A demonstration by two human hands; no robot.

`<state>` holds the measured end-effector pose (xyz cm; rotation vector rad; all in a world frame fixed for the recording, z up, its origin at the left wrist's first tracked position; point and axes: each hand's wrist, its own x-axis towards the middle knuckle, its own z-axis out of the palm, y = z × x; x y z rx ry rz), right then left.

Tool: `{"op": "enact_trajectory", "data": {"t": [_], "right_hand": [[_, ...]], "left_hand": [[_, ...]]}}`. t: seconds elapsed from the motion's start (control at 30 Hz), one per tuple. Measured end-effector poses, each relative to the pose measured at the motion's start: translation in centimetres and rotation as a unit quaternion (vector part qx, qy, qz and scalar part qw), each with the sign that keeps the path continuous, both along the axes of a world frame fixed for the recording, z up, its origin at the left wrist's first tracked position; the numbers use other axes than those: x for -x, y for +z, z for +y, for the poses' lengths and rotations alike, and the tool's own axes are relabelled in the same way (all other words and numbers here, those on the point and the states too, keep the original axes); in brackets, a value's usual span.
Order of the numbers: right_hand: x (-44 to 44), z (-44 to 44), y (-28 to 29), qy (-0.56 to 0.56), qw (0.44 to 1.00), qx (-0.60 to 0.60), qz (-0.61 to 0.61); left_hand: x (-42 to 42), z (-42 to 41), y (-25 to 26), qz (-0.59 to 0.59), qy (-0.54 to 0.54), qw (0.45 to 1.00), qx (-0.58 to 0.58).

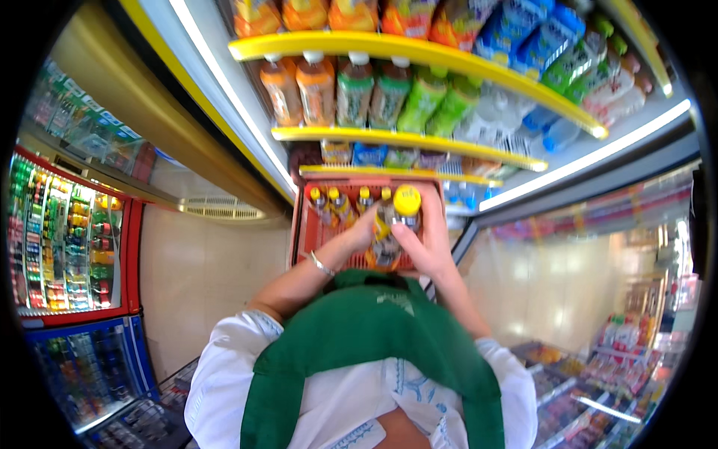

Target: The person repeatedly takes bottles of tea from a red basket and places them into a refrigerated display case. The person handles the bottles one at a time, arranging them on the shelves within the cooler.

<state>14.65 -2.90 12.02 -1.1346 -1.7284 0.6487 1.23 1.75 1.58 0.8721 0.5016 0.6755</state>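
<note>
Before my body a red plastic basket (pixel 299 236) holds several bottles with yellow caps, such as the one at its left (pixel 316 196). My right hand (pixel 429 238) is wrapped around a yellow-capped plastic bottle (pixel 407 201) above the basket's right part. Close beside it my left hand (pixel 362 230), with a bracelet on the wrist, is at another yellow-capped bottle (pixel 385 210); its fingers are partly hidden, so its grip is unclear. A clear bottle (pixel 385 250) with an orange-yellow label lies below, between the hands.
Ahead stands a lit drinks cooler, its shelves edged with yellow strips (pixel 404 140) and filled with bottles (pixel 355 90). The cooler's door (pixel 207 106) stands at the left. A red-framed fridge (pixel 132 252) and a blue one (pixel 143 359) are further left. Stocked displays (pixel 617 359) are at lower right.
</note>
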Motion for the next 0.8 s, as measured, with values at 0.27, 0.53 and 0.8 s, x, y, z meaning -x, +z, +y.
{"op": "enact_trajectory", "data": {"t": [0.27, 0.53, 0.8], "right_hand": [[2.9, 1.8, 7.1, 0.032, 0.998, -0.010, 0.049], [4.8, 7.2, 17.6, 0.100, 0.973, -0.092, 0.186], [7.5, 9.6, 22.3, 0.106, 0.963, -0.172, 0.178]], "left_hand": [[0.9, 1.8, 3.0, -0.090, 0.010, 0.990, -0.103], [8.2, 10.2, 19.7, 0.218, 0.438, 0.679, -0.548], [10.7, 15.9, 26.0, 0.272, 0.598, 0.504, -0.560]]}}
